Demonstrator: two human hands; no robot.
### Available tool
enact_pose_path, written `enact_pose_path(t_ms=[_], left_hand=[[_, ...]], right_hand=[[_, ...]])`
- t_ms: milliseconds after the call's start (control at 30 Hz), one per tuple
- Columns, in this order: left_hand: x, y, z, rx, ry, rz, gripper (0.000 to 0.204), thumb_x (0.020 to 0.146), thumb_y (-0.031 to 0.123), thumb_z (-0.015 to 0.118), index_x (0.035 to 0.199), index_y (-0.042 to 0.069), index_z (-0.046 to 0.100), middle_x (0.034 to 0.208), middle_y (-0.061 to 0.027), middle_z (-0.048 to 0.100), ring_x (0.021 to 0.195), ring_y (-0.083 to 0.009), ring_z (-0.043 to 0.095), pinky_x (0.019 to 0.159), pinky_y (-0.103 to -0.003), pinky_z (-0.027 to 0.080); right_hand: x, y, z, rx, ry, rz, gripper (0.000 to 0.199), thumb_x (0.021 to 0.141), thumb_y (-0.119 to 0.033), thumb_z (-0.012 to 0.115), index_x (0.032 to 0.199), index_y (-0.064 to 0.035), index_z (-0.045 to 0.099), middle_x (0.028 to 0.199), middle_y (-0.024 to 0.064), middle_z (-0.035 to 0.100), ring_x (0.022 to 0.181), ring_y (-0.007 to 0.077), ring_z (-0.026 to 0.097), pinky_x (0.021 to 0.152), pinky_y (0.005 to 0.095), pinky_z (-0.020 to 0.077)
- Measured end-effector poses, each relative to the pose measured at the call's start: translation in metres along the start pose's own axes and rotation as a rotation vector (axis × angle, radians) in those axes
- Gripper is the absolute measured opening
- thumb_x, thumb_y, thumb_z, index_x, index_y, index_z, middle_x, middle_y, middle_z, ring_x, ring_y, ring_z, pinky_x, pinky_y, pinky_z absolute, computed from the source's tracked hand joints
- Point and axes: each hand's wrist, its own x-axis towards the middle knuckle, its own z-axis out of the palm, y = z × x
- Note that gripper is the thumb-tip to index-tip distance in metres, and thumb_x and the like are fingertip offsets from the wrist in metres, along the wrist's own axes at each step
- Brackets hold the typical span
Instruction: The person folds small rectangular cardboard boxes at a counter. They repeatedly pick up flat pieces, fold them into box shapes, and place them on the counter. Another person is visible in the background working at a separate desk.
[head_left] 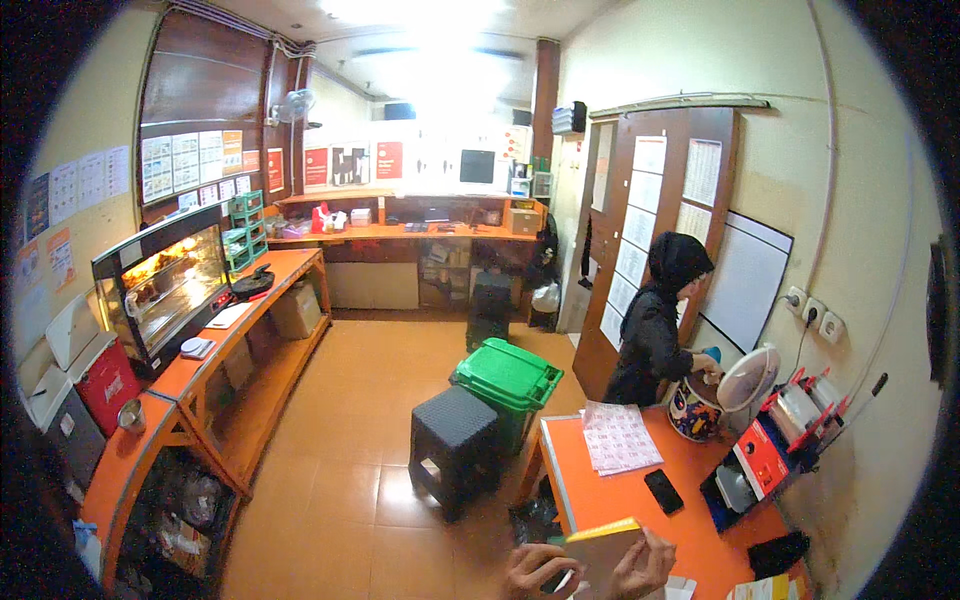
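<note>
One square, textured black stool (455,412) stands beside one lidded green plastic bin (510,375). At the near side of the orange worktop (600,500), the left hand (538,572) has its fingers curled by the left edge of one flat, yellow-edged brown cardboard piece (604,556); whether they grip it cannot be told. Beyond lie thin printed sheets (622,438). The right hand (645,568) pinches the cardboard's right side. Further right: one flat black smartphone (663,492), one round patterned tub (694,415).
</note>
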Motion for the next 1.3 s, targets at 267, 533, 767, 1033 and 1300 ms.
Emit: enact_pose_path(t_ms=[267,533,767,1033,1300], left_hand=[[-0.014,0.004,0.032,-0.553,0.011,-0.677,0.021,0.090,0.010,0.074,0.108,0.001,0.070,0.093,-0.0105,0.073,0.077,-0.0168,0.067,0.072,-0.034,0.056],[-0.035,-0.024,0.034,-0.811,-0.118,-0.926,0.018,0.091,0.015,0.076,0.102,0.001,0.071,0.097,-0.0049,0.073,0.089,-0.0131,0.066,0.080,-0.027,0.052],[-0.022,-0.005,0.027,-0.711,-0.206,-1.021,0.022,0.089,0.018,0.079,0.102,0.003,0.071,0.095,-0.0052,0.073,0.088,-0.0136,0.066,0.082,-0.029,0.053],[-0.036,-0.002,0.049,-0.867,-0.001,-0.862,0.013,0.089,0.010,0.075,0.098,0.001,0.073,0.088,-0.0074,0.074,0.078,-0.0141,0.067,0.072,-0.032,0.055],[-0.025,0.009,0.035,-0.785,-0.064,-1.031,0.016,0.086,0.010,0.078,0.096,-0.001,0.074,0.091,-0.0055,0.074,0.082,-0.0134,0.067,0.077,-0.030,0.055]], right_hand=[[-0.013,-0.027,-0.011,0.187,0.049,-0.012,0.029,0.086,-0.029,0.071,0.104,-0.0061,0.072,0.093,0.0184,0.070,0.085,0.0366,0.067,0.082,0.0448,0.0547],[0.014,-0.037,-0.035,0.943,-0.139,0.559,0.030,0.094,-0.032,0.066,0.102,-0.0023,0.066,0.099,0.0157,0.065,0.089,0.0300,0.063,0.076,0.0399,0.0520],[0.025,-0.039,-0.054,0.707,-0.167,0.348,0.026,0.093,-0.027,0.067,0.101,-0.0023,0.065,0.095,0.0143,0.063,0.085,0.0266,0.060,0.076,0.0391,0.0499],[0.027,-0.049,-0.048,0.629,0.008,0.377,0.016,0.092,-0.020,0.070,0.094,-0.0043,0.066,0.082,0.0086,0.060,0.072,0.0210,0.054,0.067,0.0324,0.0444],[0.030,-0.049,-0.045,0.571,-0.025,0.277,0.014,0.092,-0.017,0.064,0.088,-0.0041,0.062,0.075,0.0074,0.054,0.065,0.0199,0.048,0.061,0.0327,0.0417]])
